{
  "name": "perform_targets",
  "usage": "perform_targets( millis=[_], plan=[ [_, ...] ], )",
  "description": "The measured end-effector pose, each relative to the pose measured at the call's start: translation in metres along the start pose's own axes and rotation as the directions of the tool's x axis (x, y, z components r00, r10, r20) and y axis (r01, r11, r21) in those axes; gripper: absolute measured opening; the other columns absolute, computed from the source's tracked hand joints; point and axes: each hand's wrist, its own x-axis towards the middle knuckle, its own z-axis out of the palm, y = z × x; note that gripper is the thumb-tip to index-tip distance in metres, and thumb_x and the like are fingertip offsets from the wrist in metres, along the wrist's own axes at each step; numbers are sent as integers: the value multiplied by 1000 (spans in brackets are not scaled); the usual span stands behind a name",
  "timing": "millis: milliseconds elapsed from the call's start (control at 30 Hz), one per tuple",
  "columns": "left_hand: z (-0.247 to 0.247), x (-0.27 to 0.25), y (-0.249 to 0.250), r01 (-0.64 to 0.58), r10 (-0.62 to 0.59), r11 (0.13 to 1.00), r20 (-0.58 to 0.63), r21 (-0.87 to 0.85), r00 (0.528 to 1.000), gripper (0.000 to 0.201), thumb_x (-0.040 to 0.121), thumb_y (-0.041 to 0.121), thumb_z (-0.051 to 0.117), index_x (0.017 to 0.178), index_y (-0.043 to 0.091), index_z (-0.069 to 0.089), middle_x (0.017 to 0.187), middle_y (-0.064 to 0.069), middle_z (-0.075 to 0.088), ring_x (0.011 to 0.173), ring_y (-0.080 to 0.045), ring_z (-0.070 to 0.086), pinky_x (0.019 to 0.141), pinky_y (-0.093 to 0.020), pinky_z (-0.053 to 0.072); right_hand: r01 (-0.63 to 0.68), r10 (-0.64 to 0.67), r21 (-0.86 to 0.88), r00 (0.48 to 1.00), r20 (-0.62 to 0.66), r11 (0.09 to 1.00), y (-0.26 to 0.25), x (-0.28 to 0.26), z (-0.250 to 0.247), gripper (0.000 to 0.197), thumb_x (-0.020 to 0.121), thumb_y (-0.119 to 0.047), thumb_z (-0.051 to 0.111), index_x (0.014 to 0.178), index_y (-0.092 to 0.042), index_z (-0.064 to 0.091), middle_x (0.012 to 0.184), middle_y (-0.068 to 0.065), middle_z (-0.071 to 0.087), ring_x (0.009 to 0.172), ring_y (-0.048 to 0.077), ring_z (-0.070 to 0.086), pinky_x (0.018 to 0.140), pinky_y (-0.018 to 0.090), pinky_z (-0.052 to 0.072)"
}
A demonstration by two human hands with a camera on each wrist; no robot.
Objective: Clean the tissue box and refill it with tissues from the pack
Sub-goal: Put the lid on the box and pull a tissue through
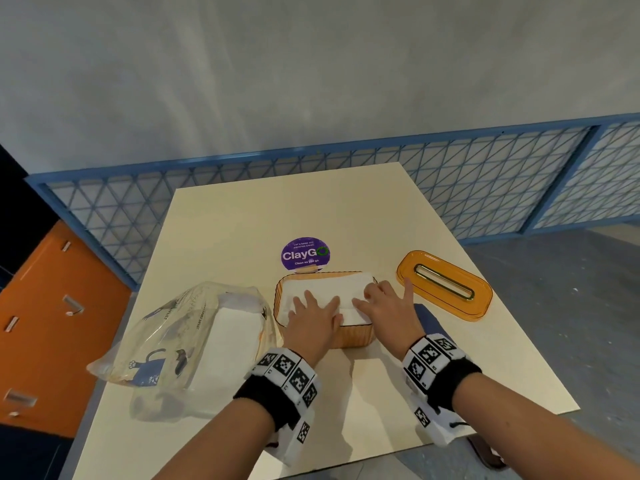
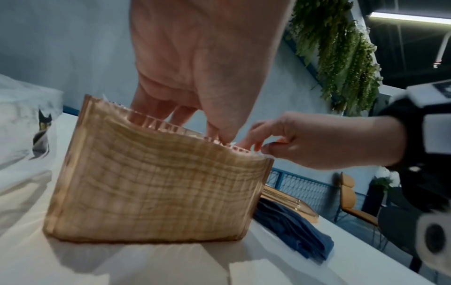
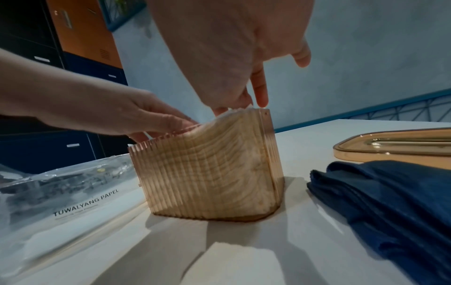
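Observation:
The amber ribbed tissue box (image 1: 349,337) (image 2: 156,189) (image 3: 212,171) stands open in the middle of the table, filled with a stack of white tissues (image 1: 329,284). My left hand (image 1: 313,315) (image 2: 195,67) lies flat on the tissues, fingers spread. My right hand (image 1: 384,304) (image 3: 231,54) presses on them beside it, fingers straight. The box's orange lid (image 1: 445,285) (image 3: 400,145) lies apart at the right. The clear tissue pack (image 1: 194,337) (image 3: 61,194), still holding white tissues, sits at the left.
A folded dark blue cloth (image 3: 388,204) (image 2: 290,227) lies right of the box, by my right wrist. A purple round sticker (image 1: 305,253) marks the cream table (image 1: 346,209) behind the box. Blue mesh railing (image 1: 485,174) runs behind; orange lockers (image 1: 52,323) stand left.

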Motion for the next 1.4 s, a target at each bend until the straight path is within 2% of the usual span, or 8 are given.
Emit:
perform_targets(
  millis=[100, 300, 400, 500, 733, 933, 1133, 1400],
  plan=[
    [-6, 10, 6, 54, -52, 998, 82, -31, 995, 45, 99, 43, 31, 143, 34, 27, 151, -26, 15, 137, -49, 18, 109, -52, 31, 5, -5, 10, 999, 37, 1000, 2, -5, 0, 46, 95, -6, 41, 137, -24, 39, 137, 7, 40, 132, 29, 31, 110, 64, 6],
    [-8, 14, 10, 104, -107, 994, 94, 40, 990, 47, 97, 47, 33, 143, 37, 26, 149, -23, 22, 134, -45, 27, 110, -55, 25, 16, -20, 136, 999, 34, 991, 14, -7, -1, 43, 94, -7, 44, 132, -26, 48, 139, 1, 43, 134, 27, 30, 111, 61, 8],
    [-5, 13, 7, 74, -75, 997, 44, 27, 996, 44, 98, 45, 32, 142, 37, 30, 148, -21, 26, 134, -41, 28, 111, -52, 25, -10, 35, 313, 997, -75, 950, 36, -7, 6, 45, 92, -9, 46, 134, -26, 48, 138, 0, 46, 133, 25, 34, 110, 54, 17],
    [0, 10, 4, 41, -41, 994, 5, -101, 999, 40, 100, 38, 32, 140, 36, 36, 149, -17, 24, 136, -36, 23, 110, -49, 28, -107, 167, 380, 978, -128, 919, 70, -6, 20, 44, 90, -7, 46, 132, -20, 51, 129, 5, 53, 121, 29, 47, 99, 46, 37],
    [10, 0, 15, 55, -83, 982, -149, -183, 985, 40, 101, 35, 29, 140, 35, 39, 153, -9, 24, 142, -28, 18, 112, -51, 23, -321, 296, 285, 947, 129, 903, 136, 8, 51, 51, 93, -27, 49, 142, -19, 33, 137, 10, 40, 123, 29, 41, 100, 40, 41],
    [12, 3, 17, 85, -108, 982, -131, -170, 985, 41, 101, 36, 29, 141, 37, 37, 154, -8, 23, 143, -28, 18, 112, -51, 26, -440, 363, 195, 870, 333, 877, 163, 40, 55, 86, 79, -49, 66, 145, -19, 20, 148, 12, 25, 135, 34, 29, 109, 50, 34],
    [14, 7, 18, 108, -129, 974, -96, -201, 987, 42, 101, 36, 29, 142, 37, 35, 157, -6, 18, 146, -28, 11, 115, -53, 16, -475, 362, 112, 784, 505, 873, 184, 55, 66, 114, 66, -56, 75, 149, -24, 2, 155, 17, 9, 143, 42, 8, 112, 59, 24],
    [10, 7, 19, 114, -120, 988, -52, -99, 991, 43, 101, 38, 23, 144, 39, 29, 157, -5, 17, 146, -27, 12, 115, -50, 19, -465, 357, 109, 792, 495, 879, 184, 53, 70, 116, 62, -56, 76, 148, -28, 4, 144, 17, 25, 134, 37, 26, 106, 54, 34]
  ],
)
